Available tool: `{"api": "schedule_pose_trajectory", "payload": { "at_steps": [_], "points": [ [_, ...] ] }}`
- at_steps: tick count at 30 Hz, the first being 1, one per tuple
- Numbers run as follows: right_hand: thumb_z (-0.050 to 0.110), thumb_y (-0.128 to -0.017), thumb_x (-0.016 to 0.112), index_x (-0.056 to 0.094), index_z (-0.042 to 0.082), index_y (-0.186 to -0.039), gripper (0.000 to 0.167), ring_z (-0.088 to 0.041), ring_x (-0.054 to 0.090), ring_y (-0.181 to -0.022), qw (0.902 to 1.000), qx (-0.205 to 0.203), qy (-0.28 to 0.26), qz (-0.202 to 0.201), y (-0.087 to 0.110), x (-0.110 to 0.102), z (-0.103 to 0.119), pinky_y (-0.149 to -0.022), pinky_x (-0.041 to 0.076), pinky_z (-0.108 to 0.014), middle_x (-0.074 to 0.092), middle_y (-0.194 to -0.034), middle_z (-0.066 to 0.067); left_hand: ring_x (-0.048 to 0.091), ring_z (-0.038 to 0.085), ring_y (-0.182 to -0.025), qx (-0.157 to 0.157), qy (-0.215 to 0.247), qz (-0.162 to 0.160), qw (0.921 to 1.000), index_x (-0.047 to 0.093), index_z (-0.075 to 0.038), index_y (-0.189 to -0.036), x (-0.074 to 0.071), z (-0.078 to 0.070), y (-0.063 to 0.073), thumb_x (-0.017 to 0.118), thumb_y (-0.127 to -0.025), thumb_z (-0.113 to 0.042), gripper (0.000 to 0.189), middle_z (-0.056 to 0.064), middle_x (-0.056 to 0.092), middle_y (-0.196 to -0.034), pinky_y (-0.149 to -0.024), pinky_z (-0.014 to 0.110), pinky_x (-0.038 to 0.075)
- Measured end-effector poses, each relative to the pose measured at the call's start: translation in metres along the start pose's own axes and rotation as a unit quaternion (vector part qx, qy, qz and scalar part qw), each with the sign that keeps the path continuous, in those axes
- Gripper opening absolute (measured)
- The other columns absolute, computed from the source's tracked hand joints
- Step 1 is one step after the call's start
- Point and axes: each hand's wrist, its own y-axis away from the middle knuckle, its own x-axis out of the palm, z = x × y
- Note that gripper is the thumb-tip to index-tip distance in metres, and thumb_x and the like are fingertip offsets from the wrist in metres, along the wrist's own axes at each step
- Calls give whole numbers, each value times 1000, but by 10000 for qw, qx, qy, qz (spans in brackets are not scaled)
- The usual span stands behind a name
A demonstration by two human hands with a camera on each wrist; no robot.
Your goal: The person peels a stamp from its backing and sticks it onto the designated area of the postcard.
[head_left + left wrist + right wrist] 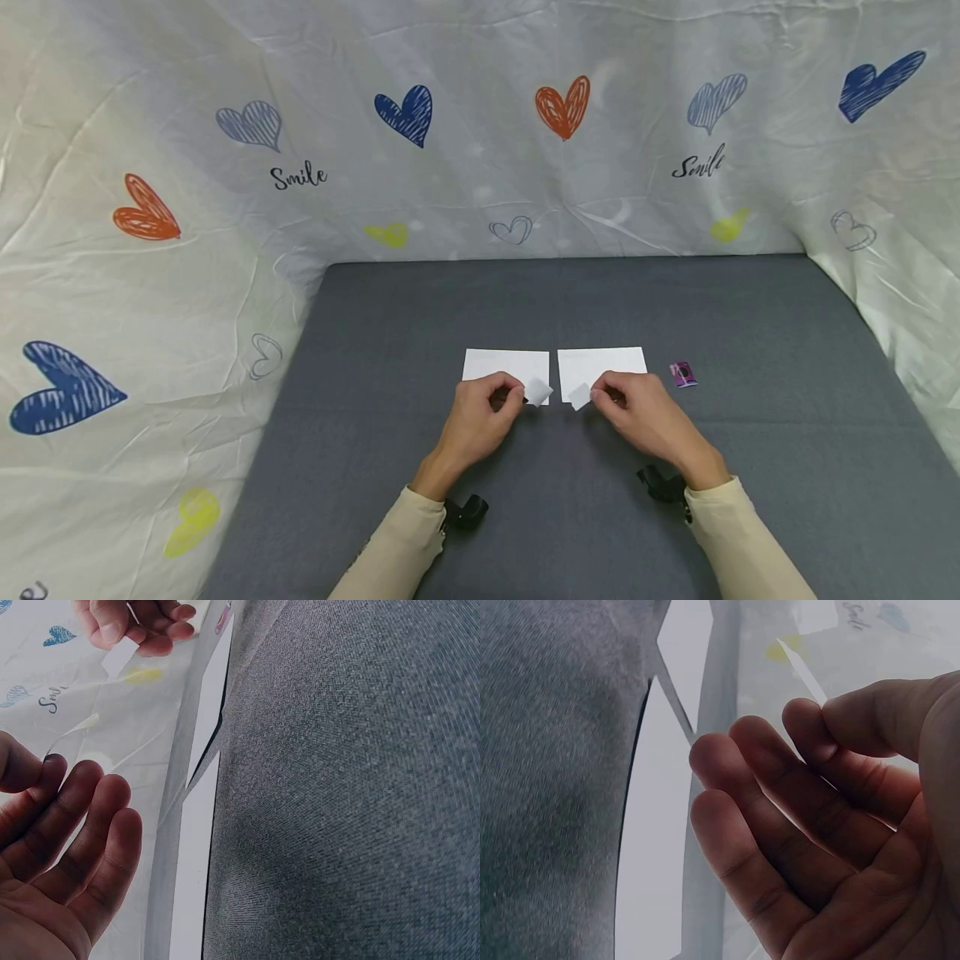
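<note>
2 ppr slips btwn L/R fingertips

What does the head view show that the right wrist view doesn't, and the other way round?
Only the head view shows the left hand, a small purple printed piece and orange hearts.

Only the right wrist view shows the palm side of the right hand.

Both show two white sheets, gray cloth and the small white paper that hand pinches.

Hands pinching paper pieces, white sheets
</note>
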Motion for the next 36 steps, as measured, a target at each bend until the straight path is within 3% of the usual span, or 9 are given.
{"api": "schedule_pose_trajectory", "payload": {
  "at_steps": [12,26,36],
  "points": [
    [12,-104,66,79,13,-93,17,-3,53,-67,9998,-31,148,-90,7,-3,-7,-65,47,-26,67,-77,11,65,6,-73,23,32,5,10000,79,-11,-92,-2,1,1,70,-99,-6,12,-2,76,-82,-71,24,54],
    [9,-102,67,77,16,-89,17,-2,49,-64,9996,27,252,-148,22,-10,-23,-63,41,-25,60,-73,12,65,6,-72,5,10,55,10000,78,-12,-92,-3,3,-1,69,-101,-9,14,-3,76,-82,-70,24,53],
    [11,-103,68,75,19,-88,19,0,45,-62,9992,199,308,130,33,-5,-31,-62,40,-23,53,-68,16,64,6,-71,39,23,41,10000,78,-12,-92,-3,4,0,69,-101,-8,14,-3,75,-82,-69,23,52]
  ]
}}
